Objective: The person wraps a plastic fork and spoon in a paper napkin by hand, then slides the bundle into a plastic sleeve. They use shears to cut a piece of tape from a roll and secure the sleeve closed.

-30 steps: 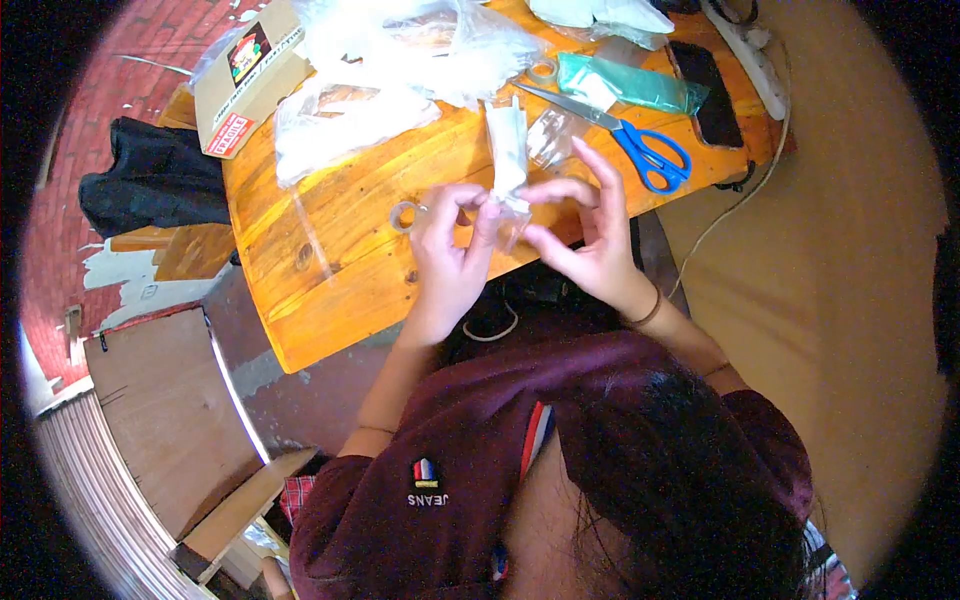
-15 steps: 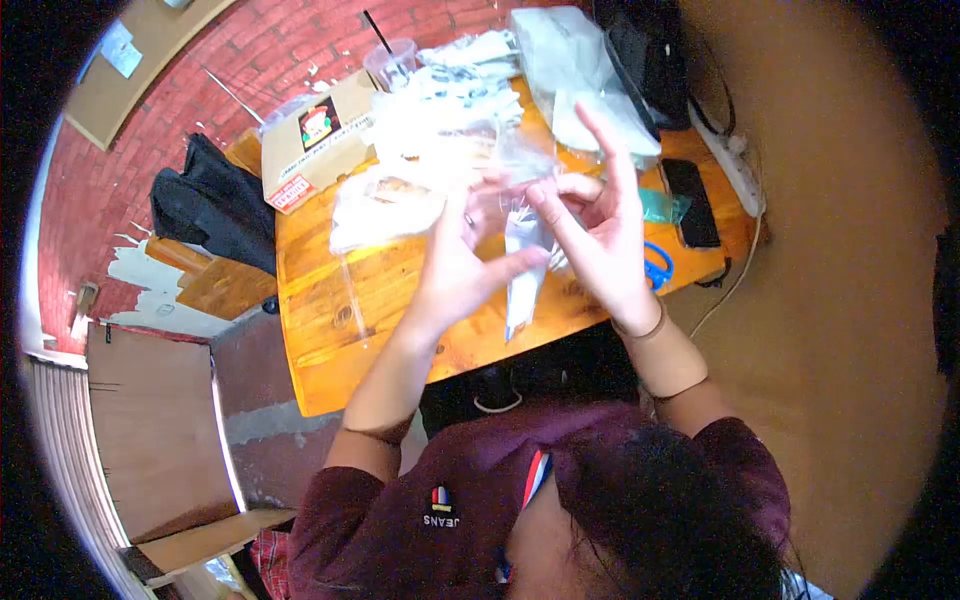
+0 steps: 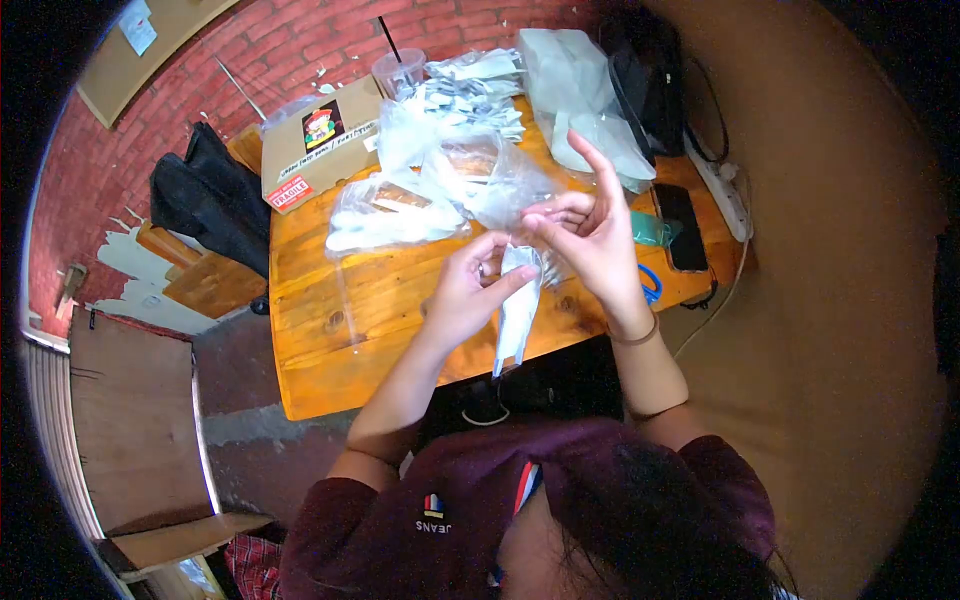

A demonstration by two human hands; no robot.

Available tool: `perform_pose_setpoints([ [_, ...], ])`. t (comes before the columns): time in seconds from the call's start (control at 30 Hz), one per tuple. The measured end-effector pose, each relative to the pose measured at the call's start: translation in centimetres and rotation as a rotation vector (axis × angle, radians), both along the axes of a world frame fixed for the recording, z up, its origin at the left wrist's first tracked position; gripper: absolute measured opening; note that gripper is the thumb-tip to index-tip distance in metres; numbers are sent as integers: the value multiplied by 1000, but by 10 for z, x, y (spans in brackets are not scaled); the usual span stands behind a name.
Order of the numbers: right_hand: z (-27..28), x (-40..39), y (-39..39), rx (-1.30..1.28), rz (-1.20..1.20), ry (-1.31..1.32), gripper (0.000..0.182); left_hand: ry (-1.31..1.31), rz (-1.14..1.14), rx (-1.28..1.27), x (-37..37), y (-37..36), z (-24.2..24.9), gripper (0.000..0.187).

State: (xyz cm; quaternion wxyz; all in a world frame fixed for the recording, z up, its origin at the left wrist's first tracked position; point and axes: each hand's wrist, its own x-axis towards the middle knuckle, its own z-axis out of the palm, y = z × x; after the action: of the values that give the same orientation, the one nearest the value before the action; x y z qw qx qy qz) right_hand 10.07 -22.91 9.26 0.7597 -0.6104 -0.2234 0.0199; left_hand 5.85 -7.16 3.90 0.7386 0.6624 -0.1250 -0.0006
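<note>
A narrow white-and-silver packet [image 3: 517, 318] hangs over the table's front edge, pinched near its top between the thumb and fingers of my left hand [image 3: 478, 285]. Just above and right of the packet's upper end is my right hand [image 3: 592, 238]. Its thumb meets the bent fingers while the index finger points up; whatever lies at those fingertips is too small to tell. Clear plastic bags [image 3: 395, 212] with white and brown contents lie beyond my hands. Behind them is a pile of silver-white packets [image 3: 470, 95].
A cardboard box [image 3: 345, 150] stands at the back left beside a plastic cup [image 3: 398, 72]. At the right are a translucent bag [image 3: 575, 80], a black bag [image 3: 650, 90], a phone [image 3: 680, 225], a green item [image 3: 650, 230], blue-handled scissors [image 3: 651, 285] and a power strip [image 3: 728, 195].
The packet now hangs lower in my left hand. My right fingertips have moved slightly up, away from its top. The view has shifted slightly and looks less bright.
</note>
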Motion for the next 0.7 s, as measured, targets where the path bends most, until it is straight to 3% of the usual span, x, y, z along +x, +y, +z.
perform_pose_setpoints([
  [0.13,8,1,-2,117,-128,-91,89,8,-34,-16,-2,-2,-7,26],
  [0.3,-5,-4,-9,-20,69,24,87,-7,-24,-53,-4,0,-5,26],
  [0.4,0,-4,-11,-103,-57,49,81,15,-50,-40,-4,-2,-8,25],
  [0.53,1,1,-12,92,-279,-125,73,37,-35,13,-6,-3,-7,22],
  [0.7,12,6,-15,92,-215,-178,69,71,-38,-20,-7,-6,-12,20],
])
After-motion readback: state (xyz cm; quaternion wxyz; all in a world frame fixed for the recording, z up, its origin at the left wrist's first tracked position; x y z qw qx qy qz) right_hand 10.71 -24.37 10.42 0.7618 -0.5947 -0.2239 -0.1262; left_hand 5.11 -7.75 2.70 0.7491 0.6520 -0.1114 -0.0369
